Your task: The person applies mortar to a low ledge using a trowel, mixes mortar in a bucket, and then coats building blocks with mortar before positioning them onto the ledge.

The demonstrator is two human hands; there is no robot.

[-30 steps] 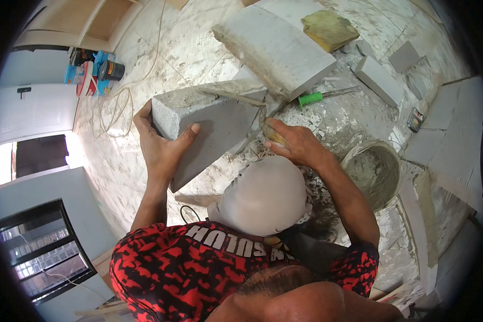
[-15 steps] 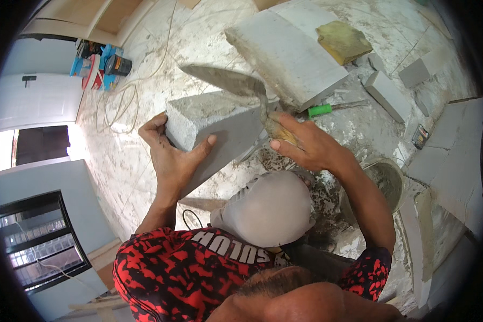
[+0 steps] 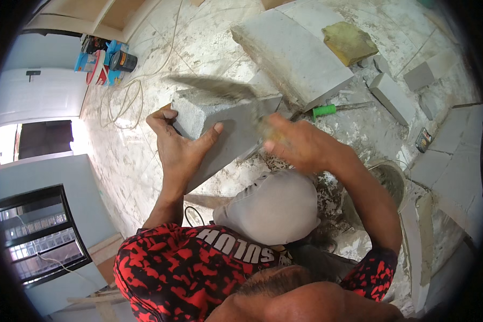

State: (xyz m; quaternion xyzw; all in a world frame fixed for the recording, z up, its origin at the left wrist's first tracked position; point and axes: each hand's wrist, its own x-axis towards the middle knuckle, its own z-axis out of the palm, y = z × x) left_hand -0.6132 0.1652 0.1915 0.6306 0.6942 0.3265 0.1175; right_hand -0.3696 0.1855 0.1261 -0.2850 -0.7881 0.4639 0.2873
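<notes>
A grey lightweight concrete block point(image 3: 233, 134) stands tilted in front of me, its upper face rough and smeared with mortar. My left hand point(image 3: 178, 145) clamps the block's left end, thumb on the near side and fingers behind the far corner. In my right hand point(image 3: 308, 147) is a trowel point(image 3: 214, 86), the fingers wrapped round its handle. Motion blurs the trowel and the fingers of that hand. The blade lies along the far upper edge of the block; whether it touches cannot be told.
Beyond the block lies a large pale slab point(image 3: 295, 61) with a crumpled yellow item point(image 3: 350, 43) near it. A green-handled tool point(image 3: 323, 111), block offcuts point(image 3: 392, 96) and a mortar bucket point(image 3: 397, 180) are to the right. A cable point(image 3: 112, 115) trails by tubs point(image 3: 104, 67) at far left.
The trowel blade has come down and to the left, close over the block's upper face, and my right hand has turned with it. My left hand keeps its hold. The whole view has shifted slightly.
</notes>
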